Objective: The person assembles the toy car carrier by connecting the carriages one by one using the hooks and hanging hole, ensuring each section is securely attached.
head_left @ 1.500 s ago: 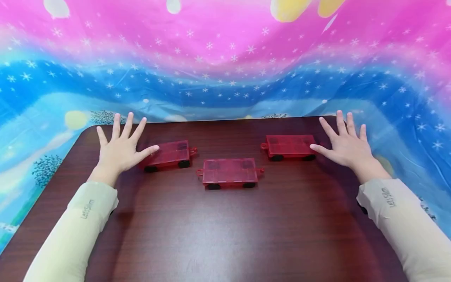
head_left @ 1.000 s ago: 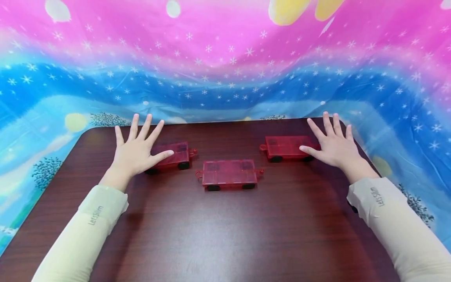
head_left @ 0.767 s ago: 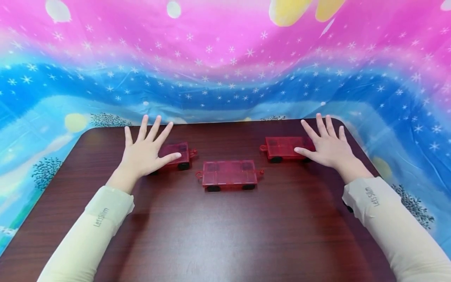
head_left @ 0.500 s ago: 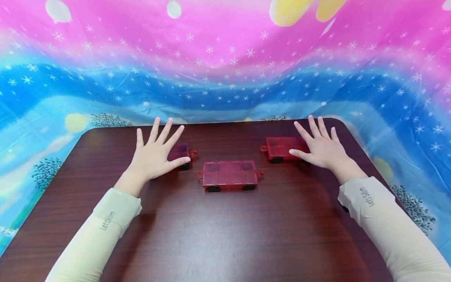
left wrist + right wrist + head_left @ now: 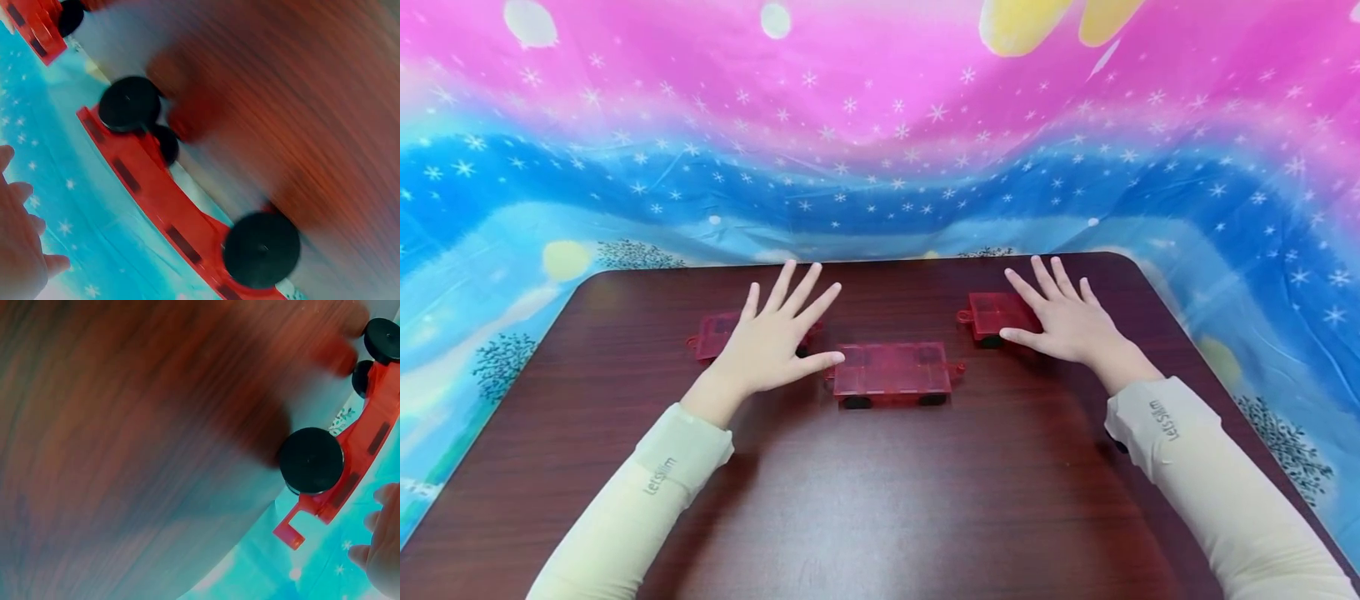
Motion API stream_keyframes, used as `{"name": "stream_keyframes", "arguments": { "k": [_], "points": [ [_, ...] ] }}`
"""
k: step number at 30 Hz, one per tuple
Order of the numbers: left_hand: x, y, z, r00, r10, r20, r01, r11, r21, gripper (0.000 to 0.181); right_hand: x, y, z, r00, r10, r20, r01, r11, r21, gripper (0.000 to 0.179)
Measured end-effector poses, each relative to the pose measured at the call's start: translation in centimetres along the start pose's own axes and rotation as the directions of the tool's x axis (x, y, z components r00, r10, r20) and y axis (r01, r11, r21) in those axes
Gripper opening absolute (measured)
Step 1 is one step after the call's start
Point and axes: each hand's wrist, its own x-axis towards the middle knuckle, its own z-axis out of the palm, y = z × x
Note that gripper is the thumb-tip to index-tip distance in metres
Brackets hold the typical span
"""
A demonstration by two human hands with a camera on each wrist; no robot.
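Note:
Three flat see-through red toy train cars with black wheels and end couplings stand on the table. My left hand (image 5: 771, 346), fingers spread, hovers over the left car (image 5: 715, 333) and hides its middle. Its thumb tip overlaps the left edge of the middle car (image 5: 891, 371) in the head view. My right hand (image 5: 1067, 325), also spread, covers the right end of the right car (image 5: 996, 315). In the left wrist view, a red car (image 5: 150, 194) shows side-on, apart from the fingers (image 5: 37, 225). The right wrist view shows another car (image 5: 356, 465) beside the fingers (image 5: 369, 522), with a gap.
The dark brown wooden table (image 5: 880, 500) has a rounded far edge. Behind it and along both sides hangs a pink and blue cloth (image 5: 880, 167) with printed snowflakes. The three cars sit apart toward the back of the table.
Both spread hands have moved inward: the left hand to the right across the left car, the right hand to the left over the right car. The cars have stayed in place.

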Motion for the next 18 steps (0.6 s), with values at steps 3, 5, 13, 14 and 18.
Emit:
{"name": "stream_keyframes", "arguments": {
  "k": [3,5,13,14,18],
  "points": [
    [0.3,0.9,0.1,0.999,0.038,0.015,-0.038,0.999,-0.013,0.091,0.1,-0.3,0.1,1.0,-0.012,0.003,0.012,1.0,0.003,0.094],
    [0.5,1.4,0.2,0.998,0.059,0.033,-0.058,0.998,-0.017,0.092,0.1,-0.6,0.2,1.0,-0.021,0.006,0.021,1.0,0.007,0.094],
    [1.1,2.8,0.9,0.986,0.122,0.116,-0.117,0.992,-0.044,0.091,0.5,-1.0,0.4,0.998,-0.056,0.029,0.055,0.998,0.008,0.095],
    [1.2,3.0,1.0,0.984,0.125,0.127,-0.12,0.991,-0.053,0.091,0.5,-1.0,0.5,0.998,-0.061,0.034,0.06,0.998,0.012,0.095],
    [1.4,3.5,1.3,0.975,0.148,0.164,-0.134,0.987,-0.092,0.09,0.6,-1.2,0.6,0.996,-0.082,0.039,0.082,0.997,0.012,0.093]
  ]
}}
